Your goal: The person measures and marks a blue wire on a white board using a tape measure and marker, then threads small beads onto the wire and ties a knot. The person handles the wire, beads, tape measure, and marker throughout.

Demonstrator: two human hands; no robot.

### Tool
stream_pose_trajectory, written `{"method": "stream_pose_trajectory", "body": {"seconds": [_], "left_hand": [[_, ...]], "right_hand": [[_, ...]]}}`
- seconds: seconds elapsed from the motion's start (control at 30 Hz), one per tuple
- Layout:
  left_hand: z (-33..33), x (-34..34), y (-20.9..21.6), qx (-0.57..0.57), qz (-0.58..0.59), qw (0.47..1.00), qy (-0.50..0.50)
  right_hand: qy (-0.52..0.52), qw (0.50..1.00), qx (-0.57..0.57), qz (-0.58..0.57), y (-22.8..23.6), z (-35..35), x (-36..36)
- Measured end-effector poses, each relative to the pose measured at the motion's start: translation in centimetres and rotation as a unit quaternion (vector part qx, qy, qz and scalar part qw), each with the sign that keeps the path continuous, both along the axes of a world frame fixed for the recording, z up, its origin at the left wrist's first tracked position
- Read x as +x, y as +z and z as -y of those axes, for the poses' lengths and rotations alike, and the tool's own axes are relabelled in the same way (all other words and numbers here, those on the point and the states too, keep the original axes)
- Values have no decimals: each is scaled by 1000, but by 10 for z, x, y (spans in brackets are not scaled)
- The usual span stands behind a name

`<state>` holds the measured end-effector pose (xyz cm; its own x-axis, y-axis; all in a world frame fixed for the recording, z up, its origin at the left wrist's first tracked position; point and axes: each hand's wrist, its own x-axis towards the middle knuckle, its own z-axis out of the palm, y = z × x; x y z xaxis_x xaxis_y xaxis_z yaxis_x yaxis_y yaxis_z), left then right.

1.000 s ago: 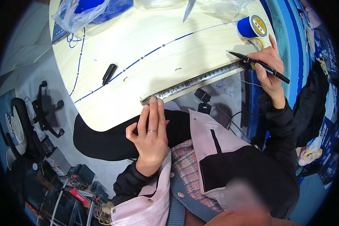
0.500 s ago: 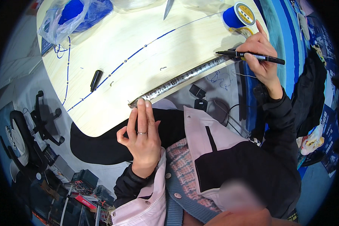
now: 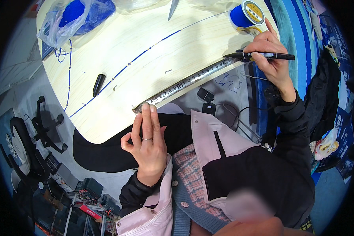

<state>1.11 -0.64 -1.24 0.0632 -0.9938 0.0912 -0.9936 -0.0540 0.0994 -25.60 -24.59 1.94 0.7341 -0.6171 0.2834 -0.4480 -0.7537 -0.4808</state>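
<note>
A silvery measuring tape [image 3: 185, 85] lies stretched along the near edge of the pale wooden table, its metal end at the left. My left hand [image 3: 147, 143] presses that end at the table edge with its fingertips; its thumb is partly hidden. At the tape's far right end, my right hand [image 3: 272, 65] grips a black marker pen [image 3: 263, 55], uncapped, its tip just above the tape's upper edge. Behind the tape, a blue beaded string [image 3: 120, 72] runs diagonally over the table. The black marker cap [image 3: 99, 85] lies against this string.
A blue thread spool [image 3: 240, 16] stands beyond my right hand. A clear plastic bag with blue contents [image 3: 72, 19] sits at the far left. A pointed metal blade [image 3: 173, 10] shows at the far edge. A black office chair [image 3: 29, 145] stands on the floor at left.
The marker has swung closer to level, its rear end rising and its tip dipping toward the tape. My left hand stays at the tape's end.
</note>
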Motion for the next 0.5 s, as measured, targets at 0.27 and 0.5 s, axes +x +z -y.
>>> {"method": "stream_pose_trajectory", "body": {"seconds": [0.27,0.5], "left_hand": [[0,0,0,-11,-26,1000,0],[0,0,1,-5,-24,1000,2]], "right_hand": [[-9,1000,11,-20,3,0,1],[-9,999,12,-29,3,0,0]]}}
